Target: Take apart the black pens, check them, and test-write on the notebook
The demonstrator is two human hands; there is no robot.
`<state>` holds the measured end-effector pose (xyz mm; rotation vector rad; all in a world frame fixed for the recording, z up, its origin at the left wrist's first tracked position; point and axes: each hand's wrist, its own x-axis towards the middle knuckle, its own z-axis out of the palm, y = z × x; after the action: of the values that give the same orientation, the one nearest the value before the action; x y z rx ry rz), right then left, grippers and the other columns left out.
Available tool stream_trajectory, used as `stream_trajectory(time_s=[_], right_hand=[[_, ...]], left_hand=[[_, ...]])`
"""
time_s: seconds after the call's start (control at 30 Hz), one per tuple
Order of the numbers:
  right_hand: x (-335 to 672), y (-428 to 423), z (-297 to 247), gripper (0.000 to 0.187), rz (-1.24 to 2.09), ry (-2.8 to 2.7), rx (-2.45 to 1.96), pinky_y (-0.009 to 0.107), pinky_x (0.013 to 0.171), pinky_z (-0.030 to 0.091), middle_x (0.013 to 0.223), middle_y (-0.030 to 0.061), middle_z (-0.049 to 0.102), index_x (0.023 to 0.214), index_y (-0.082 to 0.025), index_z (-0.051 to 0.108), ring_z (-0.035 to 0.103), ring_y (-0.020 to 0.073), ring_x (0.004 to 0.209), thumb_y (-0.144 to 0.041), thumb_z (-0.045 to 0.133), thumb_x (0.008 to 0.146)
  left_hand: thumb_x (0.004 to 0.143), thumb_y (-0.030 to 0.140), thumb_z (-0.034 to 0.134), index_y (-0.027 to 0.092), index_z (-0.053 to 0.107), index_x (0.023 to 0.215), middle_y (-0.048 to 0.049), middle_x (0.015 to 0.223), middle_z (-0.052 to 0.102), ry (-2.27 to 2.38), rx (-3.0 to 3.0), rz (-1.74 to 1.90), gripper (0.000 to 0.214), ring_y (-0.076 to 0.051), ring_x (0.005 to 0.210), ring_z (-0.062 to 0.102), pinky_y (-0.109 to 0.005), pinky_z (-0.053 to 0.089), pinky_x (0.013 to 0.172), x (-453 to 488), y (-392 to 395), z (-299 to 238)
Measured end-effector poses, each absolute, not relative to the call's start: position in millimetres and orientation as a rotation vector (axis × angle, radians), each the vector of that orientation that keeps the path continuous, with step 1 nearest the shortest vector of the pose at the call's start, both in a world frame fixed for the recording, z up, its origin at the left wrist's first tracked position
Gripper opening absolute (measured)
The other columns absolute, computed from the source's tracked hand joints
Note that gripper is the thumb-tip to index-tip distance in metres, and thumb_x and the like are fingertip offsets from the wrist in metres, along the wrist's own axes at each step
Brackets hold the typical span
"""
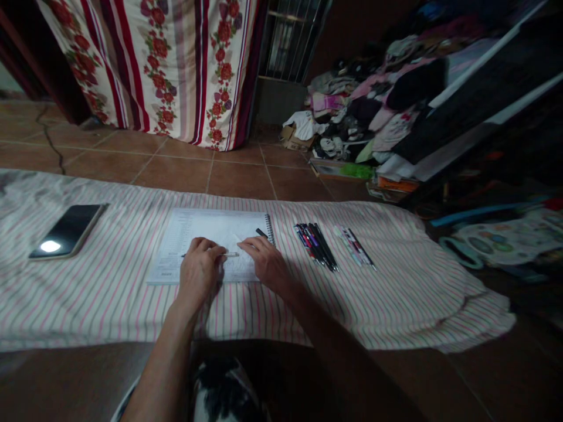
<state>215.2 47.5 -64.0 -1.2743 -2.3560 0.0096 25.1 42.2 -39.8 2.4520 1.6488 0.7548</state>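
Note:
A spiral notebook (197, 231) lies open on a pink-striped cloth (109, 293) spread over the floor. Both hands rest on its near half. My left hand (199, 272) is closed on a thin white pen (231, 254) that points right. The fingers of my right hand (266, 262) are pinched together at that pen's right end. A short dark pen or cap (262, 232) lies on the page just beyond my right hand.
A phone (68, 230) with a lit spot lies on the cloth at left. Several dark pens (316, 246) and a few light ones (355, 246) lie right of the notebook. A flowered curtain (176, 64) hangs behind, and a pile of clothes (373, 105) fills the right.

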Motion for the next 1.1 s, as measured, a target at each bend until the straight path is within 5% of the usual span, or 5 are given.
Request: stream_trajectory(time_s=[0.33, 0.77, 1.1], right_hand=[[223, 50, -67, 0.042, 0.068, -2.396, -1.166, 0.039, 0.097, 0.041, 0.117, 0.0094, 0.058, 0.128, -0.016, 0.05, 0.047, 0.0203, 0.109, -0.01, 0.036, 0.089], [225, 51, -82, 0.039, -0.06, -2.075, -1.134, 0.042, 0.09, 0.048, 0.11, 0.0124, 0.061, 0.111, -0.016, 0.06, 0.052, 0.0215, 0.105, -0.004, 0.034, 0.084], [207, -7, -29, 0.034, 0.007, -1.809, -1.058, 0.037, 0.089, 0.049, 0.104, 0.0098, 0.064, 0.11, -0.019, 0.058, 0.058, 0.018, 0.102, -0.008, 0.038, 0.085]], left_hand=[[0.082, 0.015, 0.051, 0.02, 0.071, 0.086, -0.0092, 0.086, 0.062, 1.574, 2.552, 0.909, 0.022, -0.024, 0.09, 0.05, -0.035, 0.047, 0.075, 37, 47, -51], [0.081, 0.01, 0.047, 0.017, 0.067, 0.09, -0.0093, 0.092, 0.061, 1.5, 2.358, 1.113, 0.024, -0.023, 0.091, 0.052, -0.037, 0.047, 0.08, 29, 53, -57], [0.084, 0.02, 0.053, 0.021, 0.063, 0.094, -0.0037, 0.098, 0.063, 1.23, 1.813, 1.626, 0.014, -0.017, 0.093, 0.059, -0.033, 0.047, 0.084, 18, 15, 27]])
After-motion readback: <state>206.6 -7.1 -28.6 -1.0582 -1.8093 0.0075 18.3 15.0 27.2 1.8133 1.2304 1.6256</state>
